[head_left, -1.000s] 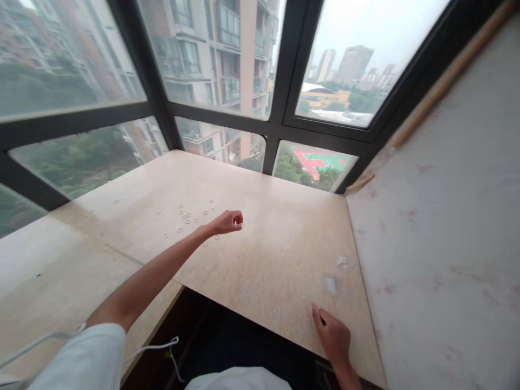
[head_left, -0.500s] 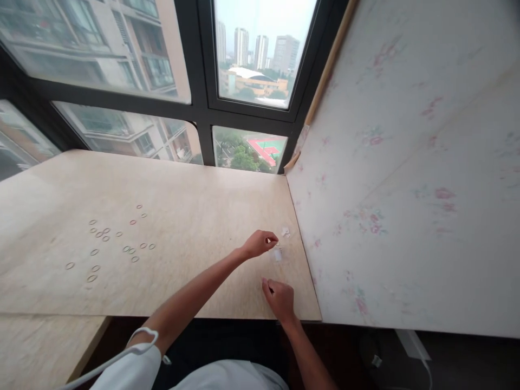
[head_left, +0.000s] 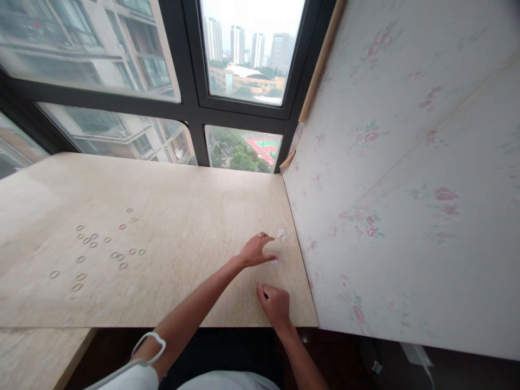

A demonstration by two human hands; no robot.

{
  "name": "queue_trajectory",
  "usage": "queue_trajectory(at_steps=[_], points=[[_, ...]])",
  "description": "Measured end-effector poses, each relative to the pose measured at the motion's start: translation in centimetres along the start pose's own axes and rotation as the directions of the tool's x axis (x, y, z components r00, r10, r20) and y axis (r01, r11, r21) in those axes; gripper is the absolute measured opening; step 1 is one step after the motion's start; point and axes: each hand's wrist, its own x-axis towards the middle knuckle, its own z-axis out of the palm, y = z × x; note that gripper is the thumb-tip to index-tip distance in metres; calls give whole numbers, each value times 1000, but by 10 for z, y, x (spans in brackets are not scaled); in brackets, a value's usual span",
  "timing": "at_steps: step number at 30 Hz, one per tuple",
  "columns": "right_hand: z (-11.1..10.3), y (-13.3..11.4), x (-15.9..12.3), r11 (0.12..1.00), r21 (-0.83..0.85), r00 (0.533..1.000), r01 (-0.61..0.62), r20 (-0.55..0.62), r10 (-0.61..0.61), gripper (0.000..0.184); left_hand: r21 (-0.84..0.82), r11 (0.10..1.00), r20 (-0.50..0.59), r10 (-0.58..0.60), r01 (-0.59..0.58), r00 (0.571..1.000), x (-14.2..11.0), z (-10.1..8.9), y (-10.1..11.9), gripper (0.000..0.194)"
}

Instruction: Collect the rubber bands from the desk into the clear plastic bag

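Observation:
My left hand (head_left: 254,251) reaches over the table near the wall with its thumb and fingers spread apart. A ring is on one of its fingers. Its thumb touches or lies just over a small clear container (head_left: 278,254), partly hidden by the hand, where small ring shapes seem to show. Just beyond its fingertips lies a small white crumpled piece (head_left: 281,233). Close to the table's front edge, my right hand (head_left: 277,304) is curled closed, and whatever its fingers may hold is hidden. Several thin rings (head_left: 93,245) lie scattered on the left of the table.
The pale marbled tabletop (head_left: 195,216) runs up to a dark-framed window (head_left: 239,115). A flowered wall panel (head_left: 385,179) borders it on the right. Below the front edge, at right, a white object with a cable (head_left: 416,355) shows. A white cord loop (head_left: 156,344) hangs around my left arm.
My left hand has opened from a pinch on a small ring above the clear container, and its thumb has come down there. My right hand stays closed. The view has shifted slightly.

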Motion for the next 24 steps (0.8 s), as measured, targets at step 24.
queue_trajectory(at_steps=[24], points=[[5, 7, -9, 996, -89, 1000, 21, -12, -22, 62, -144, 981, -146, -149, 128, 978, -97, -15, -50, 64]])
